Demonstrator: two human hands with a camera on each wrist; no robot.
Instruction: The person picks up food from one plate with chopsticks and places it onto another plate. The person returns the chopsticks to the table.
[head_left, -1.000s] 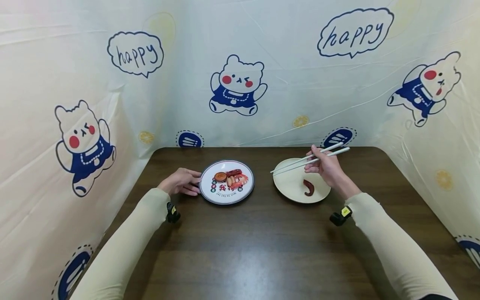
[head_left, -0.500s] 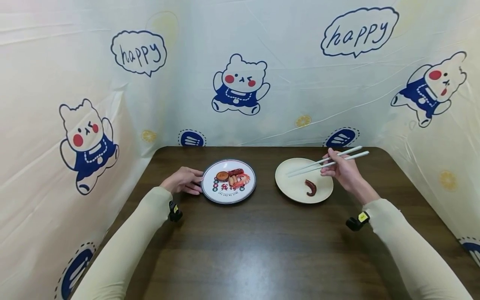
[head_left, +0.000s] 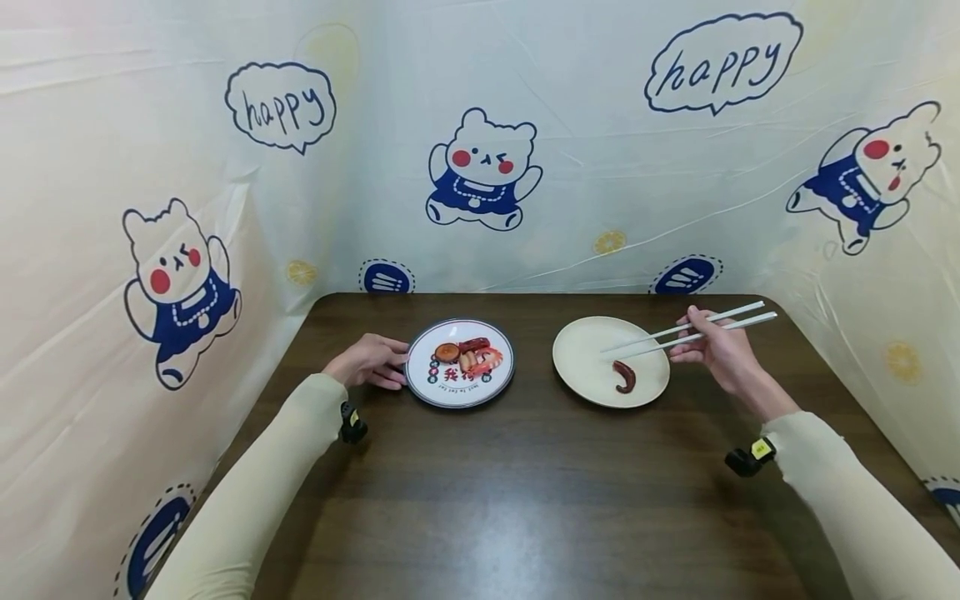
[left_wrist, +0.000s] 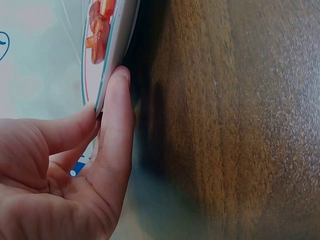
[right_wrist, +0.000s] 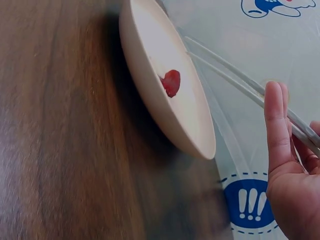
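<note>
My left hand [head_left: 367, 362] pinches the left rim of a white plate [head_left: 448, 331] with a dark blue edge and printed characters. In the left wrist view its thumb is at the rim's upper side and a finger lies along the underside. Shrimp [head_left: 487, 361], a sausage-like piece [head_left: 474, 343] and a round brown slice [head_left: 447, 353] sit on this plate. My right hand [head_left: 720, 354] holds a pair of pale chopsticks [head_left: 738, 311], their tips apart over the cream plate [head_left: 577, 371]. A curved dark red-brown piece of food [head_left: 624, 377] lies on that plate, just below the tips.
Both plates stand side by side near the far edge of a dark wooden table [head_left: 465, 492]. Behind and at the sides hangs a pale curtain [head_left: 570, 167] printed with cartoon bears. A small black camera is strapped at each wrist.
My right hand has moved right with the chopsticks, drawing their tips from the cream plate's left rim to above its middle. My left hand keeps its hold on the white plate.
</note>
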